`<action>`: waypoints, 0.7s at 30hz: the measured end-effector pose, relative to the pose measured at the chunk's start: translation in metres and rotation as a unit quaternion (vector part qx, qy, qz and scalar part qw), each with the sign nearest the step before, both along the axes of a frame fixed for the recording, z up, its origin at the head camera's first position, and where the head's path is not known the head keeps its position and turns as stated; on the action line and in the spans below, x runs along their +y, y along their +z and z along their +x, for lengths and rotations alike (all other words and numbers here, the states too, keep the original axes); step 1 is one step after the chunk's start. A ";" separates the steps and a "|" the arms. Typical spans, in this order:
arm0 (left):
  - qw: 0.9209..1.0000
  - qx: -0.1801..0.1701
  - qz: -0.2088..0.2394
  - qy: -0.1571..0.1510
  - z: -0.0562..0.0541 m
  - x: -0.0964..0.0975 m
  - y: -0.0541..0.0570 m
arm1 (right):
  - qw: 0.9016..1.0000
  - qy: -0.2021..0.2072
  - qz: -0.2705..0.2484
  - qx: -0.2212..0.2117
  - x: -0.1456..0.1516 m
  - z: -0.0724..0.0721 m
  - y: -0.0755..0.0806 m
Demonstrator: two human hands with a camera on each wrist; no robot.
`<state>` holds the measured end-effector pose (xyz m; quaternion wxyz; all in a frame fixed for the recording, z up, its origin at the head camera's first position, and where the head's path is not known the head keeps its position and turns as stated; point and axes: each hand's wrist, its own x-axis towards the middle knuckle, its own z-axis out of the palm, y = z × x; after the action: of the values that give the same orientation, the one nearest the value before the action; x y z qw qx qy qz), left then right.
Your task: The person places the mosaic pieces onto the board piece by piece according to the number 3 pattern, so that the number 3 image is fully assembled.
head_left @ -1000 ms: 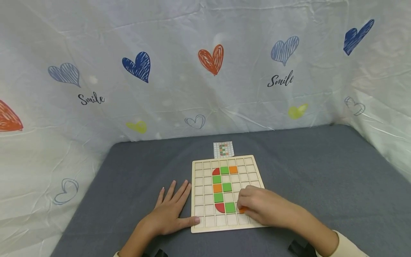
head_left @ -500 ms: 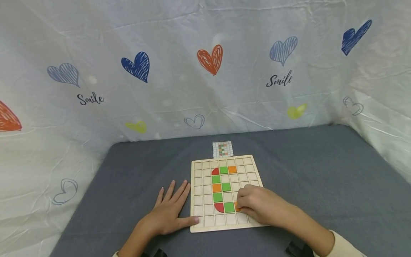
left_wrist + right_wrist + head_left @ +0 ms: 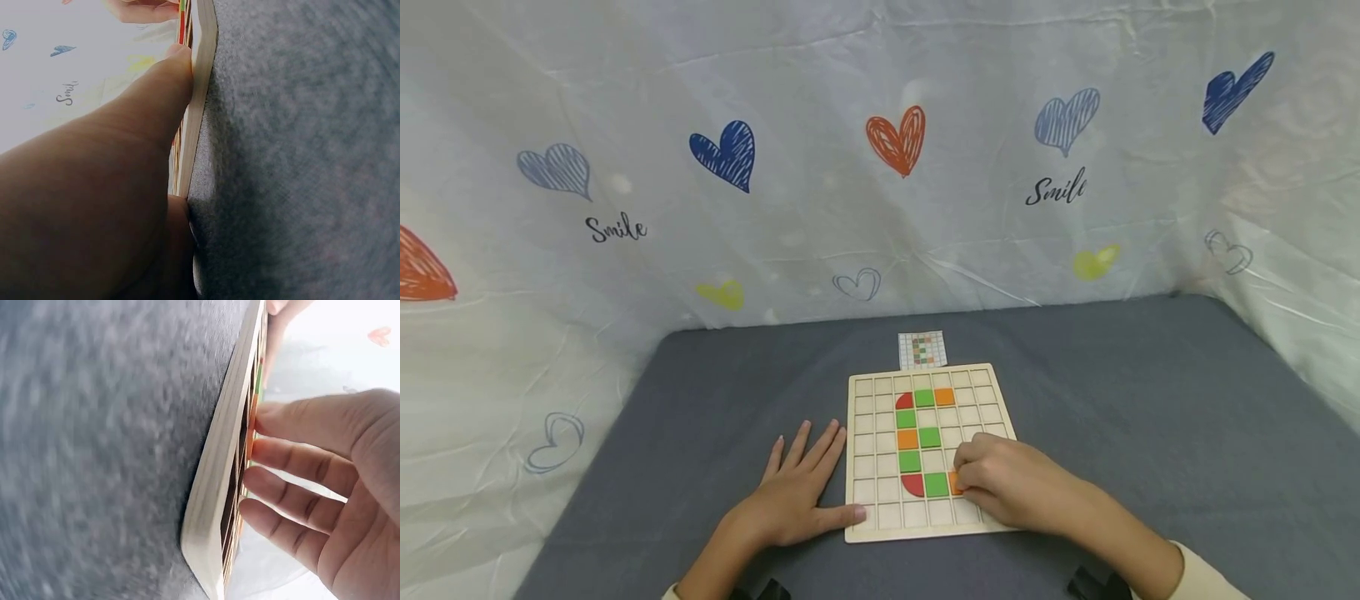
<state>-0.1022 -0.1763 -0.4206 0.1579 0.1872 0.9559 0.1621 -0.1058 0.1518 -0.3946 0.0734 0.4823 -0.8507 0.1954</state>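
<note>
A wooden grid board [image 3: 865, 446] lies on the table, holding green and orange square tiles and red quarter-round pieces. My left hand [image 3: 797, 500] lies flat with fingers spread at its left side, the thumb resting on the near left corner. Over the lower right of the grid, my right hand [image 3: 1022, 487] pinches an orange tile [image 3: 953, 483], mostly covered by the fingers, just right of a green tile [image 3: 936, 484]. Seen from the right wrist, thumb and index fingertips are at the orange tile [image 3: 251, 428], while the other fingertips rest near the grid.
A small printed card [image 3: 922, 350] with a coloured grid pattern lies against the board's far edge. Grey cloth [image 3: 1120, 375] covers the table, and a white curtain [image 3: 805, 225] with hearts hangs behind it.
With the right hand, the orange tile has shifted slightly left, up beside the green tile, over the first half second. Since then it has barely moved. The left hand stays in place.
</note>
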 end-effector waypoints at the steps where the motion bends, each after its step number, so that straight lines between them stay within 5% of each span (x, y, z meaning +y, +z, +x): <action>1: 1.000 -0.003 0.002 0.000 0.000 0.000 0.001 | 1.000 0.000 0.004 -0.006 0.001 0.000 0.001; 10: 1.000 -0.006 -0.002 0.000 -0.001 -0.001 -0.007 | 1.000 -0.012 0.028 -0.004 -0.001 0.007 0.001; 21: 1.000 -0.013 0.011 0.001 0.001 -0.001 0.003 | 1.000 0.001 0.017 0.007 0.001 -0.001 -0.002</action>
<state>-0.1008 -0.1769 -0.4179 0.1680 0.1863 0.9521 0.1750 -0.1065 0.1525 -0.3961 0.0711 0.4861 -0.8528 0.1771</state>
